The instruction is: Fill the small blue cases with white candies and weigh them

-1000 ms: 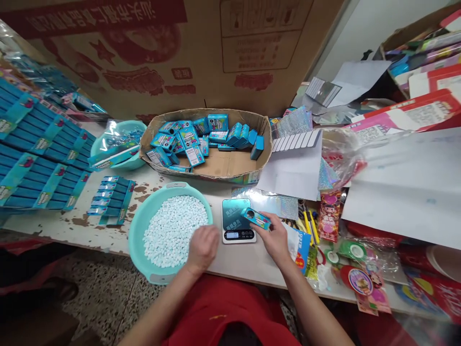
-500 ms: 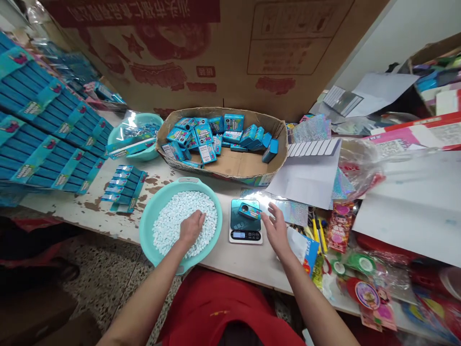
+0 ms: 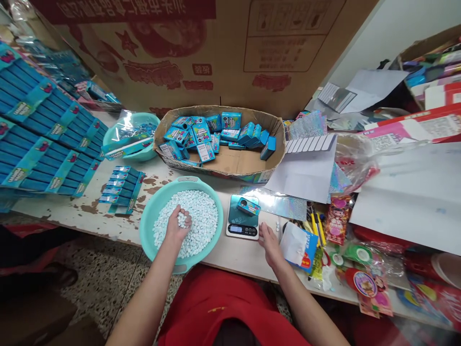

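My left hand [image 3: 179, 226] is palm up over the turquoise basin [image 3: 146, 226], its fingers curled round a small heap of white candies [image 3: 182, 220]. Many more of these small candies [image 3: 205, 216] fill the basin. To its right is a digital kitchen scale [image 3: 243, 219] with a lit display. One small blue candy box [image 3: 248, 206] lies on the scale plate, a dark round opening at its left end. My right hand [image 3: 271, 245] is at the scale's lower right corner, empty, its fingers stretched out.
Behind the basin stands a cut-down carton [image 3: 237, 166] of blue boxes. On the left are a strip of boxes [image 3: 122, 190], a second turquoise bowl [image 3: 144, 154] and tall stacked display packs [image 3: 46, 139]. Paper sheets [image 3: 306, 168], yellow cutters [image 3: 319, 228] and tape rolls [image 3: 362, 253] crowd the right.
My left hand has turned palm up and moved left, lifting candies from the heap. My right hand has left the box and come down beside the scale; the box stays on the plate.
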### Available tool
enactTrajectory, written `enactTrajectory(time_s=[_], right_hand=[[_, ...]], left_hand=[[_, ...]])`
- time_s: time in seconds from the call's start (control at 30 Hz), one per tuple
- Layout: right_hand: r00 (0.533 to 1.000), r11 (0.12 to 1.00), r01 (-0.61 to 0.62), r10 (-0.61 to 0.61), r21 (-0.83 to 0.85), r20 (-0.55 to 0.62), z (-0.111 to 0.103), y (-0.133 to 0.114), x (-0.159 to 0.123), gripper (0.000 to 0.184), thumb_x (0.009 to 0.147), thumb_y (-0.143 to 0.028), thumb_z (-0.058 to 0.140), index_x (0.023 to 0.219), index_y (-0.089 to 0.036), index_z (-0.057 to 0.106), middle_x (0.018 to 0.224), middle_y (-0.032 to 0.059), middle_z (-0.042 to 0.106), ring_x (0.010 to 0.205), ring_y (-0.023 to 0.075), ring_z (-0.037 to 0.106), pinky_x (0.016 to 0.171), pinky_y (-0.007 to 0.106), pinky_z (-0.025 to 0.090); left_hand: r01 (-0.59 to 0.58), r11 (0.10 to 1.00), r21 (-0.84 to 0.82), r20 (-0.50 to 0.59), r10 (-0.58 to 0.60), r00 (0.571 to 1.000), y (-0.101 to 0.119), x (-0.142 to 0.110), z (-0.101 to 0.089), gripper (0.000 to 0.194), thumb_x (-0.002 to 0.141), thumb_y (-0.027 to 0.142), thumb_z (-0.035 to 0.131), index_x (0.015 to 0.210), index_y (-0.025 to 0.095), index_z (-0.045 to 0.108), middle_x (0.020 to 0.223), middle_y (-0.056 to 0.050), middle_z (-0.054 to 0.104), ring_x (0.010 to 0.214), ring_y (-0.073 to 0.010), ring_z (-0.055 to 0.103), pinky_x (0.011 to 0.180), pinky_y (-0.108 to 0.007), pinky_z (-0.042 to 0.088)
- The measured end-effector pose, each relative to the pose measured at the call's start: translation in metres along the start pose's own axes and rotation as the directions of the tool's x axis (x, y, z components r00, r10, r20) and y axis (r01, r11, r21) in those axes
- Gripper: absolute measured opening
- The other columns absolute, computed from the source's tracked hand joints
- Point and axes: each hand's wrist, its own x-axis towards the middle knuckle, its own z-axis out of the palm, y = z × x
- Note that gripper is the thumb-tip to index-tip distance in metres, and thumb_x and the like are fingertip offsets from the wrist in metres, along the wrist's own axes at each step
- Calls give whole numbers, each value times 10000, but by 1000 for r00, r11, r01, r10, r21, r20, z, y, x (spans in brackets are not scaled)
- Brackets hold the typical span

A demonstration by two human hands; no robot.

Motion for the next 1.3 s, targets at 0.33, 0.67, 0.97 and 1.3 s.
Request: enactTrajectory(time_s=[0.33,0.67,0.97,1.3], right_hand=[[982,979,-175,181,103,-53,-12,-7,-18,623,743,-674,491,1099,-167,554,1160,151,600,982,260,622,729,363,535],[995,995,100,-100,-30,1,-16,-26,-14,603,677,-561,644,1120,-163,548,1144,151,586,1006,264,573,842,432,482],[868,826,496,-465,-265,175,30,-80,35,372,742,-481,611,982,-198,605,967,77,631,911,249,578,808,390,442],[755,568,649,-559,-505,342,40,-123,-5,199,792,-281,596,979,-220,621,888,55,641,851,250,571,721,344,390]], left_hand=[[-65,998,-23,88,67,994,7,1,14,266,853,313,541,652,166,446,566,20,447,460,-78,462,375,-155,350],[-27,992,123,33,23,999,-9,8,24,367,869,401,527,611,169,407,442,60,351,312,-54,325,285,-151,222],[37,998,59,160,-46,986,-30,-19,80,321,851,383,555,652,172,419,474,56,390,329,-45,324,302,-148,205],[-551,810,202,342,468,815,-71,-39,130,404,730,413,665,510,161,437,464,27,458,473,-101,518,519,-228,404]])
